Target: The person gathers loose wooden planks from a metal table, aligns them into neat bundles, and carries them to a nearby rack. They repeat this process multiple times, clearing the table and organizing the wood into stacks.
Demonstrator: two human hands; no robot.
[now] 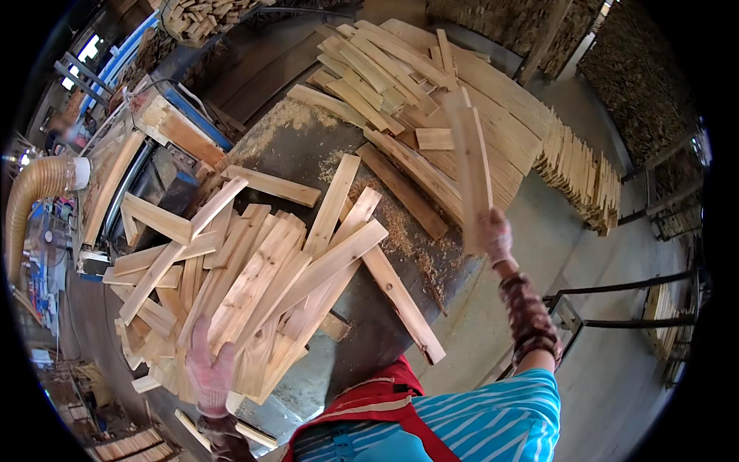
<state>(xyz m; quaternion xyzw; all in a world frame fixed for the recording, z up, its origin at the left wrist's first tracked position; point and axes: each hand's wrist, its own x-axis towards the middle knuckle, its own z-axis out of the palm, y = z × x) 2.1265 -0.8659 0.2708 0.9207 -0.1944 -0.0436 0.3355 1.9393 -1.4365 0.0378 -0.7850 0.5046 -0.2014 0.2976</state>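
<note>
Pale board (476,181) in the right hand (496,235): it is raised upward from the fist, its far end near the stacked boards beyond the table. The fingers are closed around its near end, at the edge closest to the person, and the board is a little blurred.

The left hand (209,369) is open, fingers spread and thumb standing apart, at the near left side of a loose pile of boards (258,281). It seems to lie on them — whether it presses down, I cannot tell.

The pile is on a dark table (346,289), its boards crossing one another at many angles. One knotty board (400,304) on its right side slants toward the person, apart from the thick of the heap. Behind, sawdust (289,123) is scattered over the table top, with more shavings along the right edge.

Farther off, a stack of boards (377,69) lies fanned out on wide planks (500,96), and a darker brown board (402,192) rests nearer, alongside a long pale one. To the left is a machine (135,181) with a ribbed tan hose (38,185) — some boards of the pile reach right up against it.
</note>
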